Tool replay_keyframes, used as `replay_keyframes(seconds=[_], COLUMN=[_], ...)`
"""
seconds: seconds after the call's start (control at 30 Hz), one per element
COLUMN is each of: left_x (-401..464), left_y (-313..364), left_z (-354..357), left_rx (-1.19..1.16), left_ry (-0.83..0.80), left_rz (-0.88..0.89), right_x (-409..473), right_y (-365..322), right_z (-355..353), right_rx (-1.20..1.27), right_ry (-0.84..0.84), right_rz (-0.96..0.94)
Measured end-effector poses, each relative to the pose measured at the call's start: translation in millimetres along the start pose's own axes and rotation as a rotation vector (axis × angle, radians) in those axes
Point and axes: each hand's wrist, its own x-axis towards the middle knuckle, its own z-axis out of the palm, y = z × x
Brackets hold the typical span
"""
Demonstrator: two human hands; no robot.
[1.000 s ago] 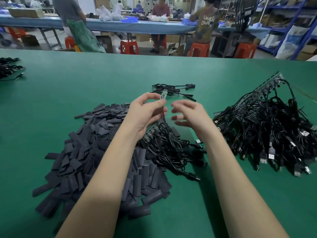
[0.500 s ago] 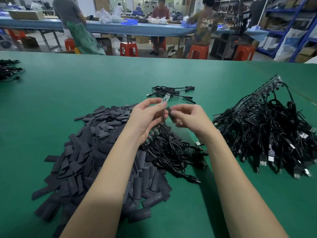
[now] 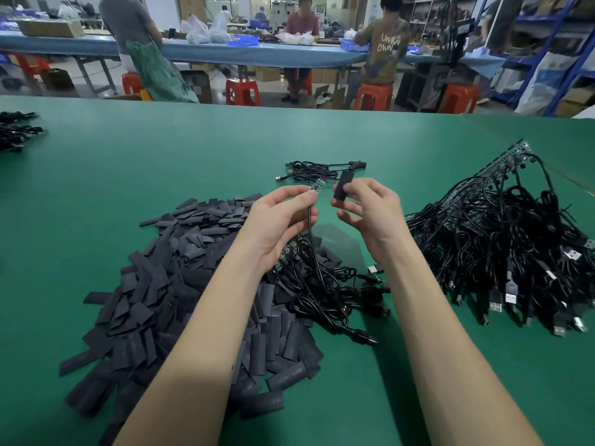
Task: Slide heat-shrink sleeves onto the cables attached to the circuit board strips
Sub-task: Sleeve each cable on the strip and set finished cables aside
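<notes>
You're in an assembly workshop. Green counter [image 3: 161, 149], seated workers [image 3: 384, 46] at a long bench [image 3: 264, 54]. Red stools [image 3: 243, 91], storage racks [image 3: 547, 43] behind.

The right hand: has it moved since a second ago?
Yes. The right hand has lifted a black sleeve farther up the table, closer to the coiled cable lying beyond it, beside the small board.

Flat black heat-shrink sleeves [image 3: 180, 284] lie heaped on the green table [image 3: 128, 162], left. A large tangle of black cables [image 3: 502, 252] lies right. A small coiled black cable [image 3: 315, 170] lies behind, centre. More black cables [image 3: 16, 130] occupy the far-left edge.
</notes>
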Motion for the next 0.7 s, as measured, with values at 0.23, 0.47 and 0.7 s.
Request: replay_keyframes(seconds=[0.23, 0.47, 0.7], left_x=[-2, -5, -7], left_y=[0, 3, 6], left_z=[0, 1, 1], left_rx=[0.008, 0.035, 0.019], left_ry=[-0.046, -0.047, -0.043], left_rz=[-0.003, -0.021, -0.049], right_x=[-1, 0, 2], right_y=[1, 1, -4], right_z=[-3, -8, -11], right_rx=[0.042, 0.169, 0.273], right_ry=[-0.273, -0.218, -0.203], right_rz=[0.032, 0.006, -0.067])
